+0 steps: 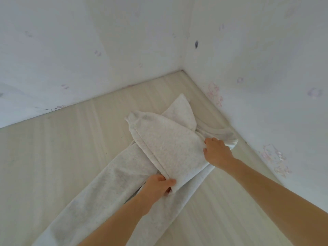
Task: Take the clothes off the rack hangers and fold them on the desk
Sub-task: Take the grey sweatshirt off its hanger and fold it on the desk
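Light grey heathered fleece garment point(159, 150) is lying on the pale wood-grain desk point(62, 148), bunched toward its far right corner — long section trailing back to the near edge. Left hand point(158, 185) is pinching the near corner of a folded-over flap, thumb on top. Right hand point(217, 151) is gripping the flap's right edge, fingers curled into fabric. White patterned walls point(88, 50) are bordering the desk's far and right edges.

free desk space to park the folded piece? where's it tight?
Bare desk left of the grey garment, up to the left wall. Another bare patch near right, between garment and right forearm. Tight in the far right corner: garment nearly meets the right wall, and both hands, left and right, grip it.
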### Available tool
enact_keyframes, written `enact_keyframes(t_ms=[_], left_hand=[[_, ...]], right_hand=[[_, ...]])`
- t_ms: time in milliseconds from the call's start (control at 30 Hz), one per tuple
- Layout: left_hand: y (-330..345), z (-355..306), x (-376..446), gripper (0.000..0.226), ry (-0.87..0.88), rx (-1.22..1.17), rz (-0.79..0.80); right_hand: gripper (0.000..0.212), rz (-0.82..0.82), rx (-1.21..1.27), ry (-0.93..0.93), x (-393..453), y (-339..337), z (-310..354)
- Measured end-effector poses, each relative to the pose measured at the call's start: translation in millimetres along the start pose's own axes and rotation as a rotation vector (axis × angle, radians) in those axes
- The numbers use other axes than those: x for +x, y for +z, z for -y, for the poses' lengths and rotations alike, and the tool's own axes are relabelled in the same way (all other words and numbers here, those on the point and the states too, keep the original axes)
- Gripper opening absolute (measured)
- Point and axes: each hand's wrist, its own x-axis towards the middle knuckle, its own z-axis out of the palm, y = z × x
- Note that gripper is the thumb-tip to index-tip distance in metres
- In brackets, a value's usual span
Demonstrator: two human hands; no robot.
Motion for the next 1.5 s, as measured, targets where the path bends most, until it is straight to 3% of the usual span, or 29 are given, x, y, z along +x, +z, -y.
enact_keyframes(t_ms=[67, 133, 233, 367, 533, 733, 867, 967, 1033, 1100, 1167, 1267, 1333, 1400, 1500], left_hand=[[-15, -15, -1, 0.014, -0.062, 0.059, 0.095], [-38, -37, 2, 0.022, -0.107, 0.089, 0.144], [-74, -62, 19, 0.025, -0.096, -0.038, -0.057], [-110, -87, 51, 0.023, 0.003, -0.294, -0.253], [-135, -105, 92, 0.017, 0.006, -0.584, -0.215], [-142, -119, 119, 0.041, 0.094, -0.693, -0.218], [-127, -141, 94, 0.021, 0.435, -0.405, -0.244], [-106, -146, 66, 0.016, 0.752, 0.028, -0.242], [-93, -136, 55, 0.016, 1.02, 0.317, -0.147], [-84, -118, 58, 0.02, 1.209, 0.543, 0.041], [-78, -98, 68, 0.03, 1.219, 0.736, 0.264], [-74, -65, 87, 0.057, 1.114, 1.238, 0.36], [-73, -48, 98, 0.067, 1.125, 1.437, 0.309], [-72, -39, 104, 0.065, 1.193, 1.485, 0.224], [-67, -29, 109, 0.062, 1.242, 1.564, 0.111]], right_hand=[[0.032, -0.103, -0.036, -0.01, -4, -2, 14], [0.041, -0.215, 0.035, -0.096, -9, -5, 33], [0.045, -0.282, 0.118, -0.249, -17, -4, 61], [0.05, -0.151, 0.082, -0.361, -15, 9, 90], [0.062, -0.021, -0.014, -0.334, -9, 40, 102], [0.064, -0.001, -0.06, -0.307, -1, 48, 104], [0.05, -0.002, 0.103, -0.32, 2, 36, 103], [0.028, -0.256, 0.425, -0.19, -9, 26, 92], [0.018, -0.417, 0.536, -0.022, -23, 24, 76], [0.022, -0.471, 0.59, 0.141, -36, 26, 59], [0.031, -0.47, 0.625, 0.284, -50, 31, 48], [0.035, -0.444, 0.612, 0.325, -68, 38, 52], [0.037, -0.442, 0.539, 0.261, -77, 45, 65], [0.048, -0.414, 0.425, 0.223, -83, 56, 81], [0.076, -0.218, 0.266, 0.221, -86, 80, 103]])
